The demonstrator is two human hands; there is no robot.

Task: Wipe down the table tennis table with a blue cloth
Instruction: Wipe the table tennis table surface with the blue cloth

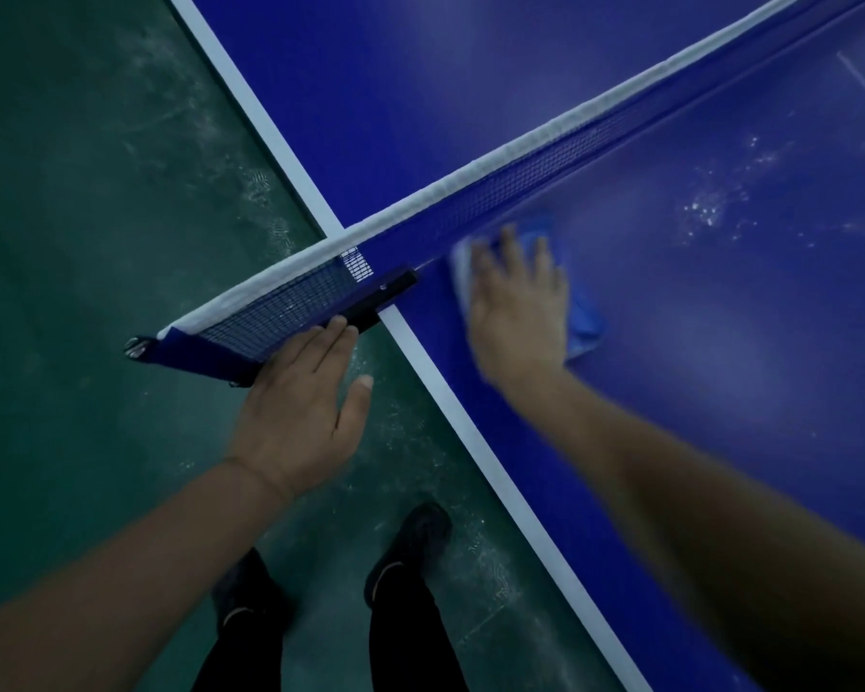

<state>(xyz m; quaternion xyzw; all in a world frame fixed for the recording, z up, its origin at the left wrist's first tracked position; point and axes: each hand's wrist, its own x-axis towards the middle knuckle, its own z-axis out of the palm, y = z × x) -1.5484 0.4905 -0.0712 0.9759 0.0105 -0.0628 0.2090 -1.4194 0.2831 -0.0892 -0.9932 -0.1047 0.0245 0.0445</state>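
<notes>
- Mid-wipe: right hand (518, 312), fingers flat, pressing blue cloth (583, 317) on surface (720, 392) just beside net (520, 192).
- Left hand (300, 407) released, fingertips touching net clamp (370, 302).
- Next, probably: sweeping toward white specks (710, 207) farther along.
- Net blocking passage across; green floor (96, 242) and shoes (415, 546) below.

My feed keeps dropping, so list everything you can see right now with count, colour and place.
table tennis table: one, blue with white edge line, right and top.
net: one, blue mesh with white top band, across the table.
net clamp: one, blue and black, overhanging the table's edge.
blue cloth: one, under the right hand near the net.
white specks: a patch, right of the cloth.
floor: green, scuffed, left.
shoes: two, dark, bottom.
left hand: fingers straight, at the clamp.
right hand: flat, pressing the cloth.
</notes>
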